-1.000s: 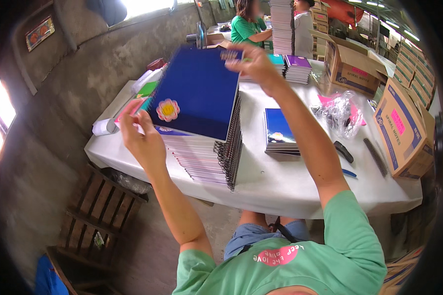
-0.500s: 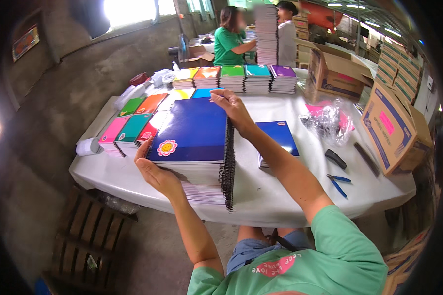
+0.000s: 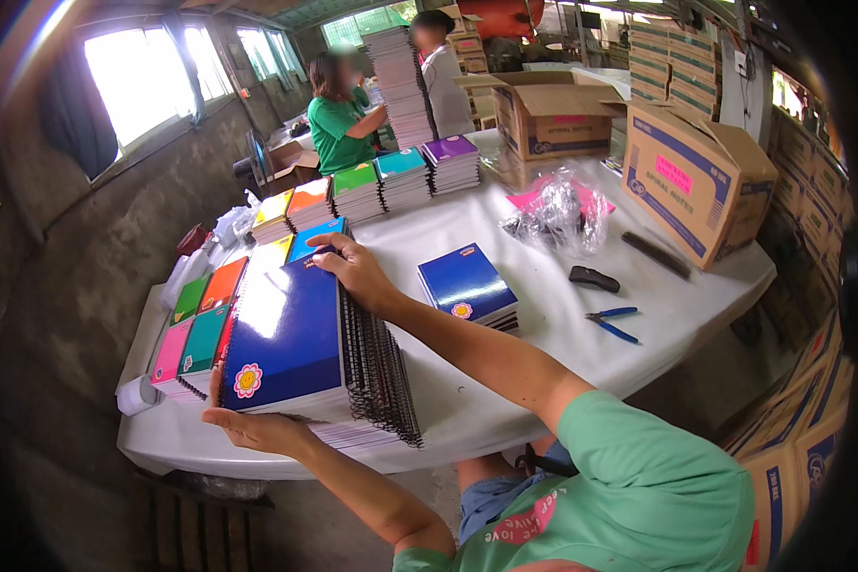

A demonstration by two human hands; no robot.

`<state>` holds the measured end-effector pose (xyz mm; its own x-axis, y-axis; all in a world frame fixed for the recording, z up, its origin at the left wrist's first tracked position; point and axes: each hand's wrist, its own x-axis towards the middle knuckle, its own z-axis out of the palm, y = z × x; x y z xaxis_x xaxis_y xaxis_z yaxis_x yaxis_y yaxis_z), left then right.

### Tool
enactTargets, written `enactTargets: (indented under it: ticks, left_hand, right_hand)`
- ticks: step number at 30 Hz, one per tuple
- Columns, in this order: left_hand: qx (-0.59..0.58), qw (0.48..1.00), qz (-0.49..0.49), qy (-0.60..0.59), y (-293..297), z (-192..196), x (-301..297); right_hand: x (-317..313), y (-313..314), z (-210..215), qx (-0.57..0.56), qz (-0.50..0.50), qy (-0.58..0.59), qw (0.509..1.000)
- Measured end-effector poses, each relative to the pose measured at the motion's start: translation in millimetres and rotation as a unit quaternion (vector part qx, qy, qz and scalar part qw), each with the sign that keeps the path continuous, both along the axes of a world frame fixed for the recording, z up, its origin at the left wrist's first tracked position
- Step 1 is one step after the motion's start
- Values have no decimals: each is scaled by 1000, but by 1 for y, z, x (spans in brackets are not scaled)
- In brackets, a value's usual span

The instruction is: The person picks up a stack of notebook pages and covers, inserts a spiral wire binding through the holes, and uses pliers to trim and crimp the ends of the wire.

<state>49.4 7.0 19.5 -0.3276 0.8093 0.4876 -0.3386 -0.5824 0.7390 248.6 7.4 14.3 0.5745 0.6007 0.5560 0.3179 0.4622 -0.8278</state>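
A tall stack of dark blue spiral notebooks (image 3: 291, 329) is between my hands on the near left of the table. The top cover carries a pink flower sticker, and the black coils run down the stack's right side in a slanted fan. My left hand (image 3: 257, 431) grips the near left corner, thumb along the front edge and fingers partly hidden behind the side. At the far right corner my right hand (image 3: 357, 272) holds the top, its fingers bent over the edge. A smaller pile of blue notebooks (image 3: 467, 283) lies right of my right forearm.
Rows of coloured notebook piles (image 3: 356, 189) stand behind and left of the stack. To the right lie blue-handled pliers (image 3: 615, 324), a black tool (image 3: 594, 278), a dark strip (image 3: 656, 255) and crumpled clear plastic (image 3: 567, 210). Cardboard boxes (image 3: 691, 181) stand beyond. Two people are behind a tall notebook stack (image 3: 400, 86).
The view has turned right, so the table's things appear farther left. Both hands still hold the blue stack; its coil side now looks more slanted and spread out.
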Motion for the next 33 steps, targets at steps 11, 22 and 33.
enactTargets:
  ticks: [11,22,33]
  left_hand:
    - [-7,1000,-20,-6,-3,-1,1]
    - [455,888,-66,-21,-148,-29,-16]
    - [130,779,-216,574,-80,-196,172]
  right_hand:
    - [0,-4,-1,14,48,45,998]
    - [167,-143,-139,-503,-336,40,795]
    - [183,-189,-171,-501,-334,-45,797]
